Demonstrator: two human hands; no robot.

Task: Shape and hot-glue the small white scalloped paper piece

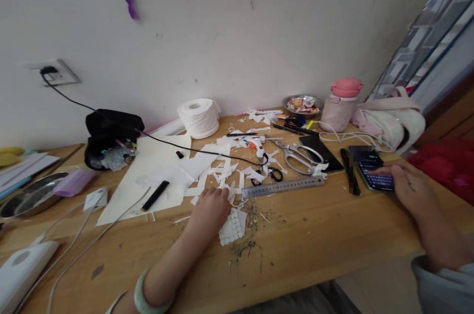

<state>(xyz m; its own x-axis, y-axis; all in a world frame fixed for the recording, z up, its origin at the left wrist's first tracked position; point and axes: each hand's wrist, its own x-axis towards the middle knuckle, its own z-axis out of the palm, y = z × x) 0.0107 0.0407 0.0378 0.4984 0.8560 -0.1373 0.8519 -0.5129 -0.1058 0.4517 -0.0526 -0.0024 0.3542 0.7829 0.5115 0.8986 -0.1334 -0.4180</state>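
My left hand (212,210) rests on the wooden table with its fingers curled down, and whatever may be under them is hidden. A small white piece covered in round scales (232,228) lies just beside it, amid dark shavings. Beyond the fingers are a metal ruler (285,186) and white paper scraps (222,172). On the right, my right hand (413,188) touches the lit screen of a phone (377,176) with an extended finger. The phone lies on the table showing a keyboard. A black pen-like item (350,171) is left of it.
Silver scissors (303,160), black-handled scissors (274,174) and a dark tablet (321,153) lie mid-table. A toilet roll (200,119), pink bottle (338,106) and metal bowl (302,106) stand at the back. A black cord (181,146) crosses to a wall socket; white cables (79,240) run left.
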